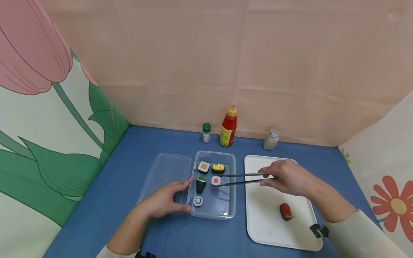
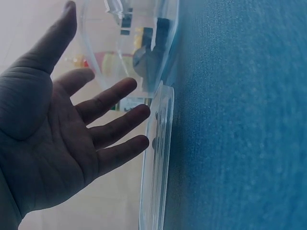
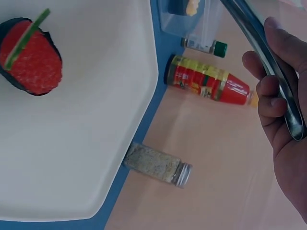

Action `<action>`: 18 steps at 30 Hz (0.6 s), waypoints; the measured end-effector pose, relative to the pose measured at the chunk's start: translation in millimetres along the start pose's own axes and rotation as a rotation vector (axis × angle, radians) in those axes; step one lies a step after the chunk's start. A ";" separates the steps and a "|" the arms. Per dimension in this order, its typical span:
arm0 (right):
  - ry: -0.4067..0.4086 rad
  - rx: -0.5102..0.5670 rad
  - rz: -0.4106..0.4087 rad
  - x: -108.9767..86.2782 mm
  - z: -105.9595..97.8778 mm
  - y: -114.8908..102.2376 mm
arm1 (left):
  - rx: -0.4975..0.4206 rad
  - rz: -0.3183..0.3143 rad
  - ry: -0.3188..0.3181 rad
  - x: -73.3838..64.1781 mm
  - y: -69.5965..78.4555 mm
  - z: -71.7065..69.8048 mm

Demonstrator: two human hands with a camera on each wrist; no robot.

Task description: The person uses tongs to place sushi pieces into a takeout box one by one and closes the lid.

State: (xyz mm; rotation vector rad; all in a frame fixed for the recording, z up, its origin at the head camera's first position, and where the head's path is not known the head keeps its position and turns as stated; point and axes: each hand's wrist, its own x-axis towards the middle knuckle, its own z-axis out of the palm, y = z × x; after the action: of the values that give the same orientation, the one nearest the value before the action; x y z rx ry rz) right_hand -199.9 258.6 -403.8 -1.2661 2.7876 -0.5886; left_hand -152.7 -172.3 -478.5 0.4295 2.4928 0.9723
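Right hand (image 1: 285, 177) curled round slim dark metal tongs (image 1: 245, 182), smooth finish, rounded bend at the rear per right wrist view. Arms slightly spread, tips either side of a white-rimmed roll with an orange-red centre (image 1: 216, 181), at the clear container (image 1: 219, 207); can't tell if it's lifted. Left hand (image 1: 164, 200) spread wide, grasping nothing, thumb and index tips at the container's left wall; can't confirm contact.

Container: thin, glossy see-through plastic, rectangular, rounded corners. Inside: squarish roll with yellow-orange centre (image 1: 203, 167), dark-wrapped piece with bumpy yellow topping (image 1: 218, 168), dark cone with green top (image 1: 200, 184), small round roll (image 1: 198, 201) near the front left.

Clear lid (image 1: 167, 166) flat just left of it, ridged edge, partly covered by left hand. White tray (image 1: 264, 222) to the right, smooth, raised rim; carries a grainy red-topped piece (image 1: 285, 210) with green strip. Right hand and tongs cross over the tray; tongs also span the container's right wall.

Worktop (image 1: 106, 200) blue, fine-grained. Behind: green-capped jar (image 1: 206, 133), red squeeze bottle (image 1: 228, 127), silver-capped clear jar (image 1: 271, 139), then creased beige sheet (image 1: 193, 64).
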 end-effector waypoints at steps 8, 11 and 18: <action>-0.100 -0.003 0.003 23.5 -6.4 -2.7 | 0.001 -0.021 -0.006 1.5 -0.4 1.0; -0.132 -0.010 0.001 32.8 -9.3 -4.4 | 0.006 -0.019 -0.005 1.7 0.2 0.8; -0.189 -0.045 0.013 51.0 -16.7 -9.3 | 0.013 -0.021 -0.007 2.1 0.6 0.3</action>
State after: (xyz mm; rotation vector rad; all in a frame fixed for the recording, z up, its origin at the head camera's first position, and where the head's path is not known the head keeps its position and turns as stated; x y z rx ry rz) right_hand -230.3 221.3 -378.4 -1.2390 2.6655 -0.3848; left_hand -154.2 -170.8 -478.9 0.4090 2.4932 0.9454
